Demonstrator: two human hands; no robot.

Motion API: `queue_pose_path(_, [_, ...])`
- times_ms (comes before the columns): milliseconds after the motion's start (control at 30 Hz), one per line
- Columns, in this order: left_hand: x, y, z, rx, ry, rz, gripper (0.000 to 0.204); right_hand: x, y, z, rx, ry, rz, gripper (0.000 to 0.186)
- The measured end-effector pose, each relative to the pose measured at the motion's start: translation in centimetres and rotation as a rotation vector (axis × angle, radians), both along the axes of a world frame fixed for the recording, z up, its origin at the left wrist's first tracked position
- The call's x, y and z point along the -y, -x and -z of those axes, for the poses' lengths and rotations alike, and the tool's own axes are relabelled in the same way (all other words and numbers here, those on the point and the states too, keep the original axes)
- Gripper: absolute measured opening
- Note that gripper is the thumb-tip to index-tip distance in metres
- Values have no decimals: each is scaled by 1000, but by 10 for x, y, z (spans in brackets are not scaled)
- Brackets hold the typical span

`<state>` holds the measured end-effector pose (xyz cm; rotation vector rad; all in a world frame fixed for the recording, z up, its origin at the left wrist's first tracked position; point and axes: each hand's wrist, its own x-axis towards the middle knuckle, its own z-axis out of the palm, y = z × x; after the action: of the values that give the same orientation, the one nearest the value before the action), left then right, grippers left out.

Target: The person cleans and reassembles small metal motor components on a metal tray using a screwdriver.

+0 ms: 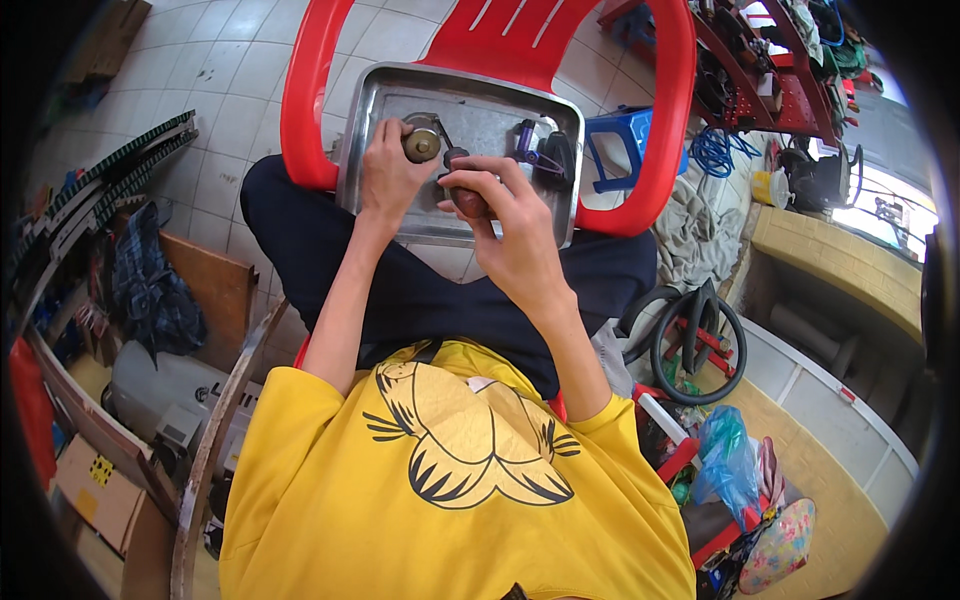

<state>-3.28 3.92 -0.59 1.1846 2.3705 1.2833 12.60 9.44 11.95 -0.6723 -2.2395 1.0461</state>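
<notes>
Head view: the left hand (388, 168) has its fingers clamped on an olive-brass round piece (421, 146), in the upper middle of the frame. Just right of it, the right hand (512, 208) is closed around the brown grip of a tool (470, 203), whose dark shaft slants up and left beside the piece; whether the tip touches it cannot be told. Both are held over a metal tray (364, 108), and the hands hide part of its floor. To their right in the tray lie a purple cylinder (526, 137) and a black object (556, 158), close together, taking up that end. The tray is framed by the arms of a red chair (303, 90), with the person's legs (300, 235) along its near side. Past the chair's right arm stand a blue stool (632, 128), then a coiled blue cable (716, 152) and a heap of grey cloth (697, 232). Lower down on the right are a black hose (739, 350) and a plastic bag (728, 455). Toward the left edge, a brown board (210, 300), plaid cloth (152, 285) and a cardboard box (98, 492) crowd the floor.
</notes>
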Motion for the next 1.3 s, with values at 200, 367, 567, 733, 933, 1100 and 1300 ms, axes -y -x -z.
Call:
queue_pose_path(200, [2, 1, 2, 2, 23, -1, 45, -4, 3, -14, 291, -321, 206, 24])
queue_pose_path(367, [2, 1, 3, 9, 37, -7, 46, -10, -6, -2, 177, -122, -37, 22])
queue_pose_path(567, [-1, 0, 2, 8, 2, 8, 45, -4, -3, -4, 13, 95, -80, 30])
queue_pose_path(733, [-1, 1, 5, 20, 4, -11, 47, -2, 1, -15, 335, -108, 71, 27])
queue_pose_path(933, [-2, -1, 1, 19, 63, -6, 46, -9, -5, -4, 236, -107, -19, 27])
queue_pose_path(1100, [-2, -1, 4, -7, 28, -7, 46, -11, -6, -4, 51, 11, -108, 34])
queue_pose_path(1300, [1, 0, 4, 14, 34, -7, 47, -3, -3, -11, 354, -153, 59, 39])
